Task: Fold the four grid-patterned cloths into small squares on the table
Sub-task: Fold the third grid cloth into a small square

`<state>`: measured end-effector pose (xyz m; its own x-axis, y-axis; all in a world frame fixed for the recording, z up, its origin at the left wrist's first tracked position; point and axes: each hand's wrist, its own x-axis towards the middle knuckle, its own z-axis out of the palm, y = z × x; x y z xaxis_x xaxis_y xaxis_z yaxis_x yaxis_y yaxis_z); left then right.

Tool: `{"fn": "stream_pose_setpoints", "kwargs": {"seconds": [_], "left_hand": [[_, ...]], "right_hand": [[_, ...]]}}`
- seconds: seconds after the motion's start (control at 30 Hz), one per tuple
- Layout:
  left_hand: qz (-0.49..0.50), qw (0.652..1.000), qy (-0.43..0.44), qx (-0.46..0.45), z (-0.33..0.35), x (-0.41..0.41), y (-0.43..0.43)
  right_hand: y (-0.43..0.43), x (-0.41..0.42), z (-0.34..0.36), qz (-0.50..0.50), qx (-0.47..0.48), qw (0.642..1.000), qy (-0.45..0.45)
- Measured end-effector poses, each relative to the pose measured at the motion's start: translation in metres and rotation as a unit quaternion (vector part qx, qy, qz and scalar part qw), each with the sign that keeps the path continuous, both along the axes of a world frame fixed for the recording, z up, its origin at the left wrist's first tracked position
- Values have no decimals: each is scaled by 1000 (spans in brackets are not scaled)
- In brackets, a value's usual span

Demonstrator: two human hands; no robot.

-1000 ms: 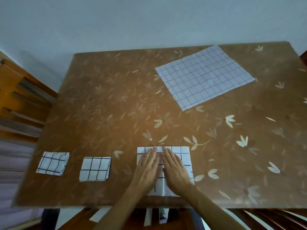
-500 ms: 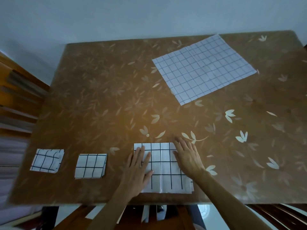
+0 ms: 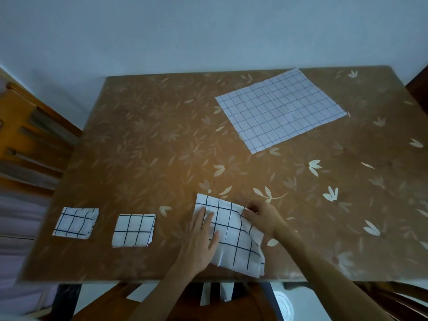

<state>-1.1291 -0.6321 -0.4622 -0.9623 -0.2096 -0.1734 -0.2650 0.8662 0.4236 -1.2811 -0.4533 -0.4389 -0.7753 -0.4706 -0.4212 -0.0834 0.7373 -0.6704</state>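
Note:
A half-folded white cloth with a black grid (image 3: 234, 237) lies at the table's near edge. My left hand (image 3: 201, 239) rests flat on its left part, fingers spread. My right hand (image 3: 260, 216) pinches the cloth's upper right corner and lifts it off the table. Two folded small squares of the same pattern lie to the left: one in the middle left (image 3: 133, 230), one further left (image 3: 76, 223). A larger, unfolded cloth with a fine blue grid (image 3: 280, 110) lies flat at the far right of the table.
The brown table (image 3: 150, 147) has a leaf and flower print. A wooden chair (image 3: 27, 135) stands at the left side, and another dark chair edge (image 3: 416, 86) shows at the far right. A wall runs behind the table.
Both hands were pressing the cloth flat side by side, then moved apart. Now my right hand has gripped the upper right corner and raised it, rumpling the cloth; my left hand stays pressing.

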Motion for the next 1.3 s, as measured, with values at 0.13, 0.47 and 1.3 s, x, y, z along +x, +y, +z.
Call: {"fn": "stream_pose_setpoints", "kwargs": {"seconds": [0.13, 0.47, 1.3], "left_hand": [[38, 997, 16, 71, 9, 2, 4], [254, 936, -52, 237, 1, 10, 2], [299, 893, -62, 331, 4, 38, -20]], "right_hand": [[9, 7, 16, -140, -112, 982, -64], [39, 53, 13, -178, -43, 963, -197], [27, 76, 27, -154, -117, 971, -142]]}}
